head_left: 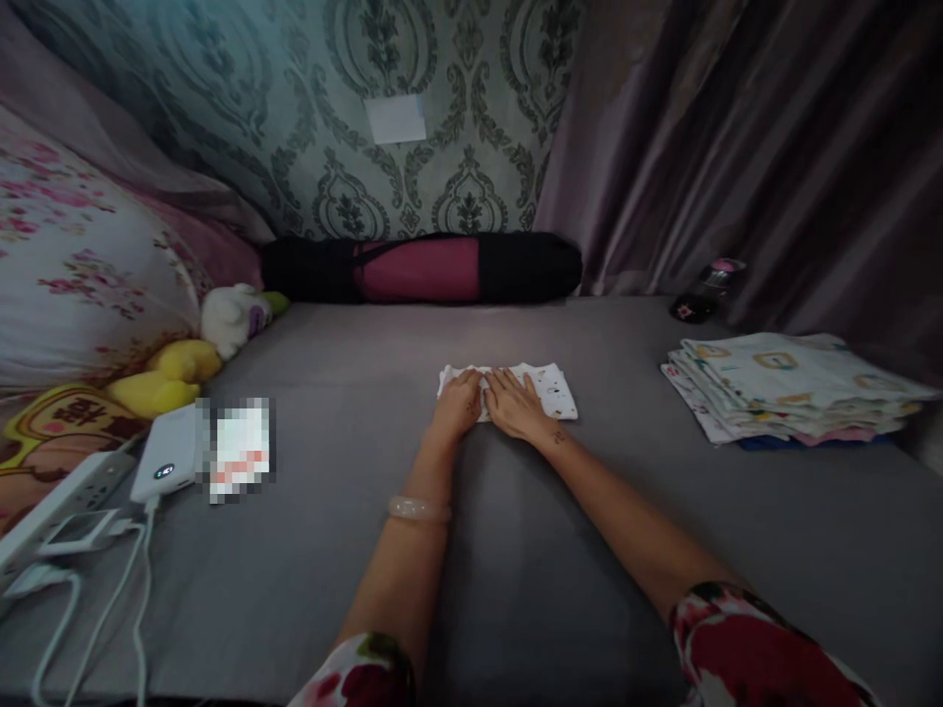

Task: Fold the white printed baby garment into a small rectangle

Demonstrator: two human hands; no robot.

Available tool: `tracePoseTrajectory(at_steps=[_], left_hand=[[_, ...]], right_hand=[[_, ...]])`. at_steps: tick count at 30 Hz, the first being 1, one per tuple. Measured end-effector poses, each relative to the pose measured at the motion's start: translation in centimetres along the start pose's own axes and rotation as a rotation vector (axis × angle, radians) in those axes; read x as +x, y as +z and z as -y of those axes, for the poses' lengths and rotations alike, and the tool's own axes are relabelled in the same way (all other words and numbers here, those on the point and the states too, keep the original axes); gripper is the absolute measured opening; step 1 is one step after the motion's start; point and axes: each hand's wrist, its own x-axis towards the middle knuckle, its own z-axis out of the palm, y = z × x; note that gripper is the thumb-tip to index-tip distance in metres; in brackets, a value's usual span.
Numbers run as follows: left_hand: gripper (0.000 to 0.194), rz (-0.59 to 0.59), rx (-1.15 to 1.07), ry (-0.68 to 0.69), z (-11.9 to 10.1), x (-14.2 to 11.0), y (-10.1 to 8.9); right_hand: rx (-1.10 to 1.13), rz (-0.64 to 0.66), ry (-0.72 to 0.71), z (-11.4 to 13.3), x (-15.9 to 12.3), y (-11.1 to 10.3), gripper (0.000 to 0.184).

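A small folded white cloth [558,391] with little dark and tan prints lies flat on the grey bed sheet [589,550] in front of me. My left hand [460,403] rests palm down on its left part, the fingers pointing away from me. Beside it, almost touching, my right hand [514,401] presses on the middle of the cloth with its fingers stretched out. Both hands lie on top of the fabric rather than around it. The cloth's right end shows; much of its left half is hidden beneath my hands.
On the right is a stack of folded cloths [788,383], with a dark bottle [703,295] behind it. A long black and pink bag [419,269] lies along the wall. To the left are plush toys [234,319], a white power bank [168,452], a power strip [70,501] and cables.
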Motion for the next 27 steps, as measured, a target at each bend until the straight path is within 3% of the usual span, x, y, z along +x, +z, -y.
tracePoseTrajectory(at_steps=[7, 13, 19, 24, 27], left_hand=[[0.039, 0.095, 0.148, -0.001, -0.2, -0.2, -0.2], [0.039, 0.095, 0.171, -0.005, -0.7, -0.2, -0.8], [0.043, 0.044, 0.242, -0.042, -2.3, -0.2, -1.1], [0.048, 0.176, 0.244, -0.071, -2.3, -0.2, -0.3], [0.047, 0.164, 0.228, -0.064, -1.9, -0.1, 0.1]], right_hand=[[0.024, -0.056, 0.016, 0.2, -0.1, 0.7, 0.053], [0.087, -0.032, 0.018, -0.2, -0.2, 0.4, 0.053], [0.024, -0.141, 0.128, -1.7, -0.9, -0.5, 0.054], [0.006, -0.044, 0.187, -2.7, -1.0, -0.2, 0.055], [0.006, -0.028, 0.19, -2.8, -0.9, 0.0, 0.056]])
